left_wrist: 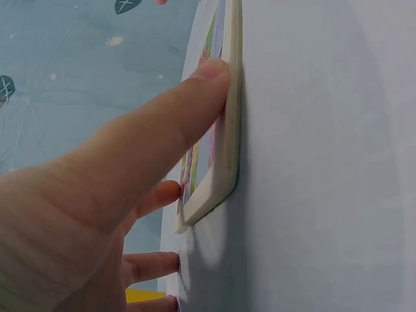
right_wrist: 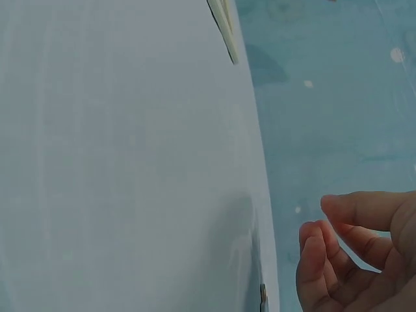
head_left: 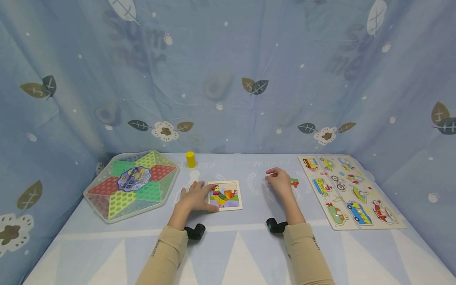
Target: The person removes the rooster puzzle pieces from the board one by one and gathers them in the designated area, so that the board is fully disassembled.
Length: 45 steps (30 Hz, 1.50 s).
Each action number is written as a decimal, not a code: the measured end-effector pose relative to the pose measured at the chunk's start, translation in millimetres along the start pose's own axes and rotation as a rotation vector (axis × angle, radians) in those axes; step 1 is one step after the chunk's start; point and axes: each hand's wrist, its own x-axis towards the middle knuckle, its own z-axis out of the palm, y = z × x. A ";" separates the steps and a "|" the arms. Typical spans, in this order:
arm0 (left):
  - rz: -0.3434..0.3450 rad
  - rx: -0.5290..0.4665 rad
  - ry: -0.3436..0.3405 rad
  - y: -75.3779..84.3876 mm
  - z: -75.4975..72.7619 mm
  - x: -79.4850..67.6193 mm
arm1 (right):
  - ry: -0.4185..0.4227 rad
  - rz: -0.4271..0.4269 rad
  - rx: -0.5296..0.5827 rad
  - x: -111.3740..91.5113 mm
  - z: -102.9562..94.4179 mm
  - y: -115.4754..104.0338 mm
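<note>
A small square picture puzzle [head_left: 233, 196] in a pale wooden frame shows a colourful rooster. My left hand [head_left: 194, 196] spans its left side. In the left wrist view the thumb [left_wrist: 211, 73] presses along the frame's near edge; the index fingertip touches its corner and the other fingers rest beyond it. To the right of the puzzle, my right hand [head_left: 279, 182] is raised over the table with loosely bent fingers [right_wrist: 313, 250]. Nothing shows between them in the right wrist view. A red and green piece [head_left: 294, 183] lies beside this hand, partly hidden by it.
A hexagonal Chinese checkers board [head_left: 142, 194] lies at the left. A yellow cylinder [head_left: 190, 160] stands near the back. On the right is a large wooden vehicle puzzle board [head_left: 352, 194]. A blue patterned curtain [head_left: 221, 118] hangs behind the table.
</note>
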 end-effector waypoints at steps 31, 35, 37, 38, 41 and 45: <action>0.041 0.020 0.017 -7.2 -7.3 -3.2 | -0.164 -0.093 0.028 -13.3 45.9 -34.9; 0.037 0.013 0.016 -7.3 -8.0 -4.0 | -0.187 -0.115 0.018 -16.0 54.7 -40.9; 0.035 0.014 0.018 -7.9 -7.5 -3.9 | -0.196 -0.127 0.008 -17.2 59.0 -43.1; 0.035 0.014 0.019 -8.1 -7.2 -3.7 | -0.201 -0.133 0.002 -17.6 61.4 -43.9; 0.034 0.015 0.020 -9.0 -5.8 -2.7 | -0.211 -0.143 -0.016 -18.2 68.0 -46.5; 0.034 0.017 0.021 -9.0 -5.5 -1.6 | -0.243 -0.151 -0.020 -19.1 76.5 -51.4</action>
